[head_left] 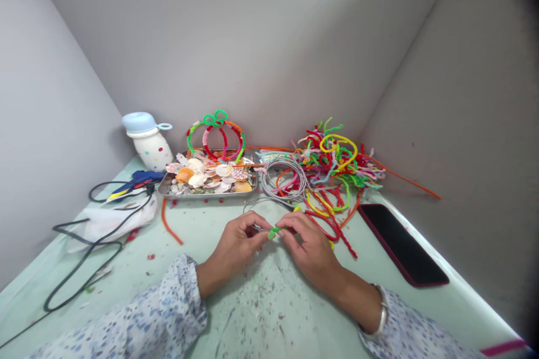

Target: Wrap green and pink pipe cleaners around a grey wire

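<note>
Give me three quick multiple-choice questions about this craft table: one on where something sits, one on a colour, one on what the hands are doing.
1. Where does the phone lie?
A. right of the hands
B. on the shell tray
C. under the jar

2. What colour is the short pipe cleaner piece between the fingers?
A. blue
B. green
C. white

3. How do the hands hold it?
A. left hand alone
B. neither touches it
C. both pinch it

Answers: 1 A, it lies near the table's right edge. 2 B, the piece is bright green. 3 C, the right hand pinches it too.
</note>
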Demonstrator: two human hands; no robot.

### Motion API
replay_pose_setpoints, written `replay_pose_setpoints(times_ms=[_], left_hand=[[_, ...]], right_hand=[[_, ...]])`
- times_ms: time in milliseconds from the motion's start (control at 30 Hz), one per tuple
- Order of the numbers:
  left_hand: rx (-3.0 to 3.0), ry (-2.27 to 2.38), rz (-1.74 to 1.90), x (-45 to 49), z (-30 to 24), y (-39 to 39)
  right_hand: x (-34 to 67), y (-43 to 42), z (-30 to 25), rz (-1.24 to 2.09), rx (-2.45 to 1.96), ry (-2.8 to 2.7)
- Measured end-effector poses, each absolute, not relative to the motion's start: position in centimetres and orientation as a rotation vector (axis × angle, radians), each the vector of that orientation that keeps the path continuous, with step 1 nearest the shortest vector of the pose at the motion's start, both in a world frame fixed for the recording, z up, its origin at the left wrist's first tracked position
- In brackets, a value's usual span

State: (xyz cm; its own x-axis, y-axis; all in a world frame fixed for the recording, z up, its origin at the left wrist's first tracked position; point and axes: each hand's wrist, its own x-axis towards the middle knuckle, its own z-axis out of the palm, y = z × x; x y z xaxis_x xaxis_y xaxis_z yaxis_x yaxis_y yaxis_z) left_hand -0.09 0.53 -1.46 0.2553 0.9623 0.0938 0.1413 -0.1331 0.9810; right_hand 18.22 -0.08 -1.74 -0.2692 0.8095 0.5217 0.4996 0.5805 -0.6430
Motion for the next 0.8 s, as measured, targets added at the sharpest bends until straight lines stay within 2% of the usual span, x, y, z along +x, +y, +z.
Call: replay_pose_setpoints(times_ms=[267, 800], left_hand=[[1.363, 1.09, 0.984, 0.14, -1.3, 0.53], [1.512, 1.191, 0.962, 0.29, -0.83, 0.18]], right_hand=[[18.26, -0.1, -1.92, 0.448, -1.005, -1.952], [18.24, 0.08, -2.04, 0.466, -1.059, -1.922]])
